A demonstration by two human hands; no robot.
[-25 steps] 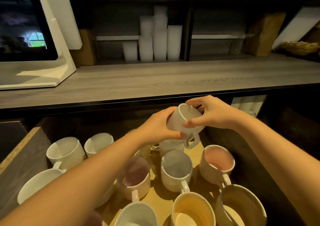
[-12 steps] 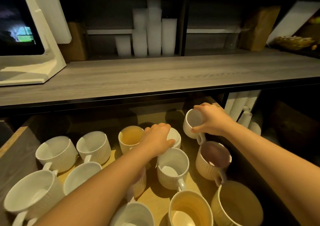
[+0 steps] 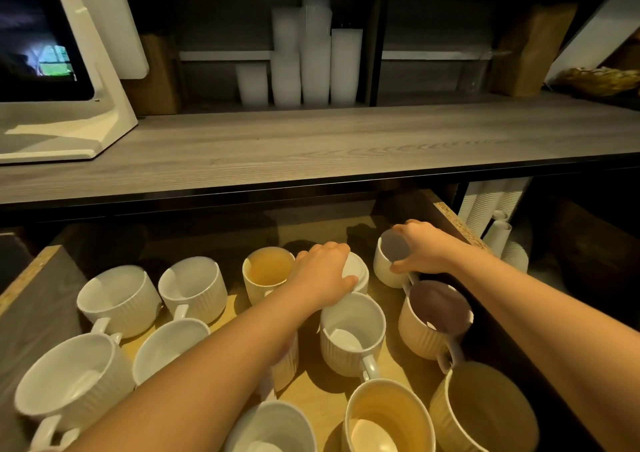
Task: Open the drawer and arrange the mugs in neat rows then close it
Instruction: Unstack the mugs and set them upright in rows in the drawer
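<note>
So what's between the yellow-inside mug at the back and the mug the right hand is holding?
In the head view, a white mug sits between the yellow-inside mug and the mug in the right hand. The left hand rests on it, covering most of it.

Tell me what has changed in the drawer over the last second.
The white mug that both hands held up over the drawer has come down to the back right corner, now in the right hand alone. The left hand let go and rests on the neighbouring mug. The other mugs and the open drawer stayed put.
</note>
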